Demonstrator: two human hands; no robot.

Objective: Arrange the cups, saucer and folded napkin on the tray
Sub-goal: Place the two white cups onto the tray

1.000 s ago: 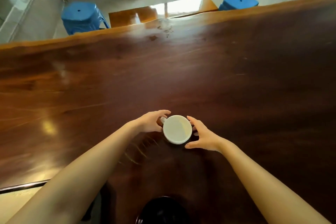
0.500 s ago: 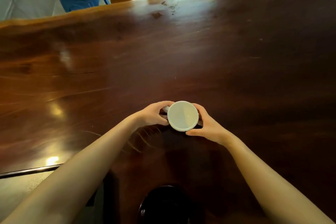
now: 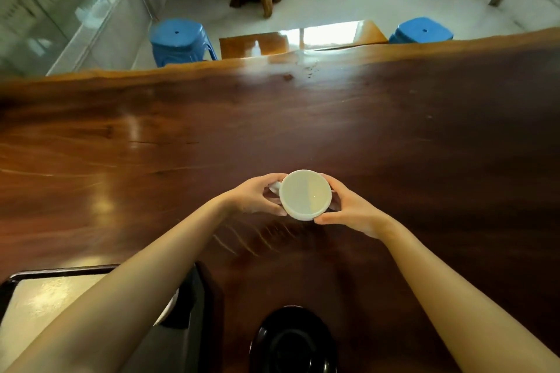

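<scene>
White cup (image 3: 305,194), newly clasped by left hand (image 3: 257,198) and right hand (image 3: 353,209), fingers curled around it; tray (image 3: 18,277) at eight o'clock awaits it.

Showed two bare forearms and hands, left hand (image 3: 256,197) and right hand (image 3: 353,210); wore no visible sleeves, rings or watch.

I count one white cup (image 3: 305,194), one black saucer (image 3: 293,341), one black-rimmed tray (image 3: 57,271), two hands (left (image 3: 254,197), right (image 3: 353,209)), one wooden bench (image 3: 394,136), and two blue stools (first (image 3: 179,39), second (image 3: 421,31)).
</scene>
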